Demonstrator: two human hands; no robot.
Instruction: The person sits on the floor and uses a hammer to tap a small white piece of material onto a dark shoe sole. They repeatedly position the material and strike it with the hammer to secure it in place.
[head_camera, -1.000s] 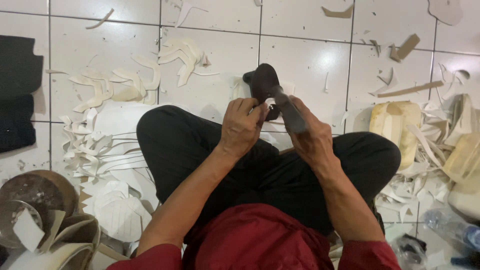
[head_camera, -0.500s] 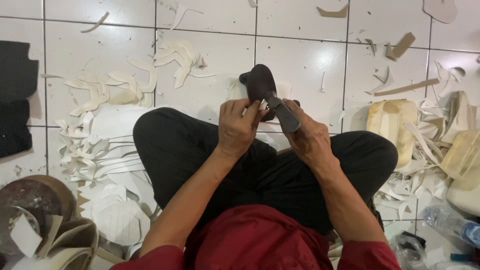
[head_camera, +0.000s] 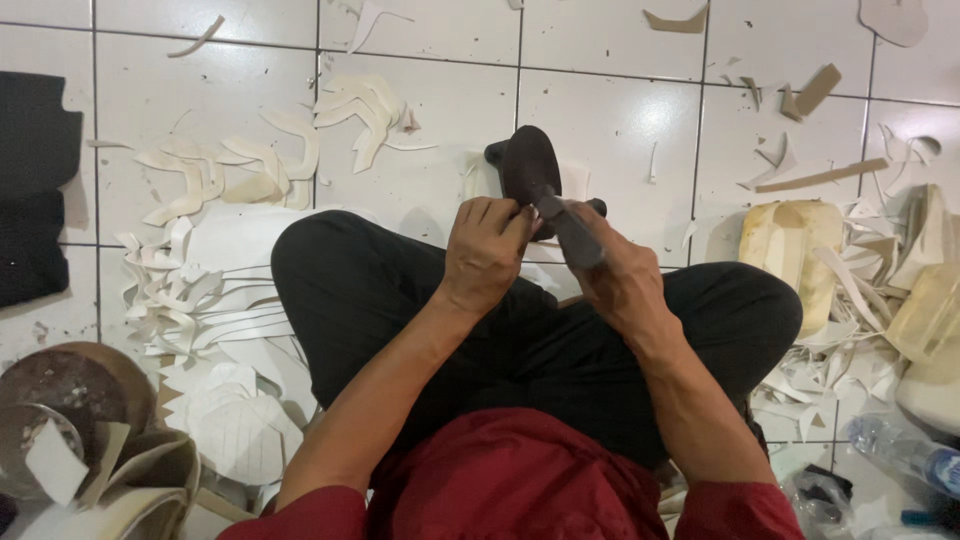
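I sit cross-legged on a white tiled floor in black trousers and a red top. My left hand (head_camera: 484, 252) pinches the near edge of a dark, rounded shoe-shaped piece (head_camera: 528, 168) held up above my knees. My right hand (head_camera: 618, 278) grips a dark elongated tool handle (head_camera: 572, 232) that angles up against the same piece. Both hands meet just over my lap, fingers curled tight. The tool's tip is hidden where it meets the dark piece.
Cream curved offcuts (head_camera: 250, 165) litter the floor at left, with stacked white cut pieces (head_camera: 215, 300). Black sheet material (head_camera: 35, 190) lies at the far left. A round brown dish (head_camera: 60, 395) sits lower left. Yellowish blocks (head_camera: 795, 245) and scraps pile at right, beside a plastic bottle (head_camera: 905, 455).
Both hands and the dark piece have stayed over my lap, with only small shifts. The left fingers have shifted slightly along the piece's edge.
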